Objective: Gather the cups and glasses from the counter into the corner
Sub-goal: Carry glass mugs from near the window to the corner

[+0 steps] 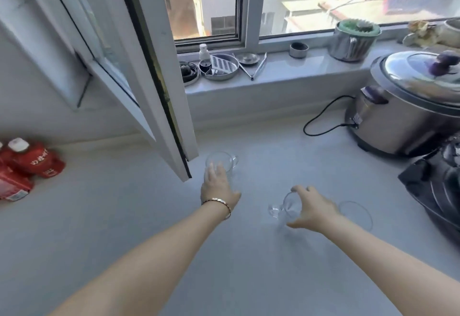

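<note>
Three clear glass cups are standing on a pale grey counter (pixel 124 216): a handled mug (pixel 222 162), a second handled cup (pixel 286 207) and a tumbler (pixel 358 213). The left hand (pixel 217 186) is wrapping the mug from the near side while the right hand (pixel 315 210) is curling around the second cup, the tumbler just beside its wrist. An open window sash (pixel 149 79) is hanging above, a steel cooker (pixel 410 106) sitting at the right.

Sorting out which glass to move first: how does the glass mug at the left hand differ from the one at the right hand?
The mug at the left hand stands farther back, beside the open window frame; the mug at the right hand is nearer. The first's handle points right, the second's left. The left hand rests against its near side; the right hand arches over the other's rim. Both are clear, handled and upright.
</note>
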Demonstrator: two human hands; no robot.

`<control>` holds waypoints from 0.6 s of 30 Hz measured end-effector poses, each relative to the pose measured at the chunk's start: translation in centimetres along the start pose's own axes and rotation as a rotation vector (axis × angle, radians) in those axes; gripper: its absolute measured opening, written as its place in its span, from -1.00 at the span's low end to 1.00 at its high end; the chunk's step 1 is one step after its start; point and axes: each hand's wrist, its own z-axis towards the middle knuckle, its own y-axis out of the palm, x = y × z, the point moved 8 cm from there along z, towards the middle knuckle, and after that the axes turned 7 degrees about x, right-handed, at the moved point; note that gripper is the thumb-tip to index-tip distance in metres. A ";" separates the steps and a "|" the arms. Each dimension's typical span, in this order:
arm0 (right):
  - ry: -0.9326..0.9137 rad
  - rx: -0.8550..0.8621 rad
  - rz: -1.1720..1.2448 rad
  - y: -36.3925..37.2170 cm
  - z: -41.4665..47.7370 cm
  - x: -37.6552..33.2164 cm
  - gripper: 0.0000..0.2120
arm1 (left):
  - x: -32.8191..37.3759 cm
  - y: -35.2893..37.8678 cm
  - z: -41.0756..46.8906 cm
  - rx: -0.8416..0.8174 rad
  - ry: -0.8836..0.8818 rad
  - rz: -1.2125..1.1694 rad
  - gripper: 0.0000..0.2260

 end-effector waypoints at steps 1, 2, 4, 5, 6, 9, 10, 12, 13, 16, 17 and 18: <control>0.003 0.008 -0.003 -0.4 0.2 0.3 -0.32 | 0.2 0.4 1.4 0.015 -0.026 -0.001 -0.23; 0.003 0.019 -0.004 -0.7 0.5 0.5 -0.31 | 0.2 0.8 2.6 0.015 -0.052 0.012 -0.16; 0.000 0.038 -0.007 -1.3 1.0 1.0 -0.30 | -0.1 1.6 4.9 0.007 -0.106 0.034 -0.09; 0.001 0.048 -0.004 -1.4 1.3 1.3 -0.29 | -0.4 2.0 5.8 0.004 -0.133 0.040 -0.09; 0.003 0.058 0.000 -1.5 1.5 1.7 -0.29 | -0.5 2.3 6.6 0.005 -0.153 0.047 -0.11; 0.000 0.092 0.007 -1.8 1.7 2.6 -0.28 | -0.6 2.5 7.5 0.019 -0.159 0.085 -0.23; -0.003 0.098 0.009 -1.9 1.6 3.0 -0.28 | -0.4 2.4 7.2 0.017 -0.148 0.090 -0.27; -0.017 0.098 0.015 -2.0 1.3 3.2 -0.28 | -0.3 2.4 6.0 -0.007 -0.099 0.083 -0.34; -0.033 0.094 0.018 -2.1 1.1 3.4 -0.27 | -0.2 2.4 5.0 -0.019 -0.062 0.078 -0.36; -0.113 0.080 0.013 -2.8 0.2 3.4 -0.26 | 0.1 1.9 0.4 -0.046 0.061 0.053 -0.33; -0.150 0.076 0.006 -3.0 -0.2 3.3 -0.26 | 0.2 1.6 -1.5 -0.050 0.090 0.047 -0.30; -0.191 0.067 -0.002 -3.1 -0.7 2.9 -0.26 | 0.2 1.2 -3.4 -0.048 0.104 0.040 -0.28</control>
